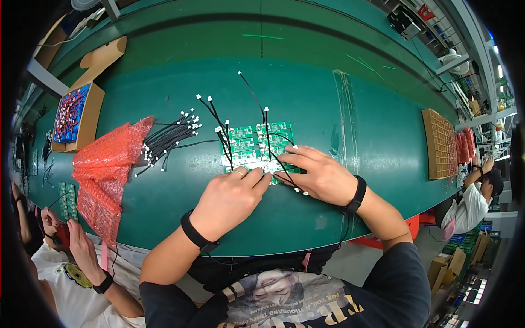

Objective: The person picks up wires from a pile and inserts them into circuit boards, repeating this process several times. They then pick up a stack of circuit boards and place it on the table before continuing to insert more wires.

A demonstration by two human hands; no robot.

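Observation:
A panel of green circuit boards lies on the green tabletop in front of me, several black cables with white connectors rising from it. My left hand has its fingers bent together at the panel's near edge. They press on the board there; the fingertips partly hide what lies under them. From the right, my right hand reaches over the panel's near right corner, thumb and fingers closed around a black cable at the board. That cable's white connectors stick out below the fingers. Black bands circle both wrists.
Left of the panel, a bundle of black cables rests partly on red bubble wrap. An open cardboard box holds blue parts with red wires. A divided cardboard tray stands at far right. Co-workers sit on both sides; one's hands are lower left.

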